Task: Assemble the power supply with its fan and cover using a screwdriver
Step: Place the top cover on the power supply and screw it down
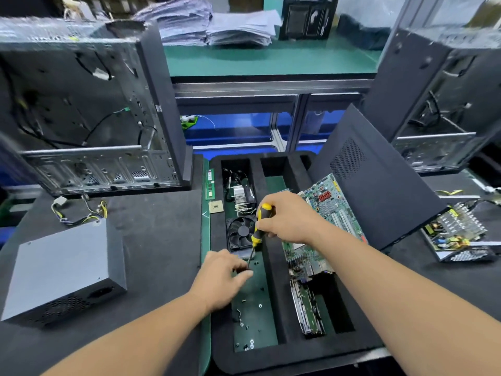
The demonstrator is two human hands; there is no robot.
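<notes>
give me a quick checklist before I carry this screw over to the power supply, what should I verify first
1. Yellow-and-black screwdriver gripped firmly in the right hand: ok.
2. Screw seated on the screwdriver tip: cannot tell; the left hand pinches at the tip and hides it.
3. Spare small screws within reach on the green floor of the black foam tray: ok.
4. Black square fan fitted to a power supply: not ok; it lies in the tray.
5. Closed grey metal power supply box on the mat to the left, path to it unobstructed: ok.
6. Open power supply with exposed circuit board covered: not ok.
</notes>
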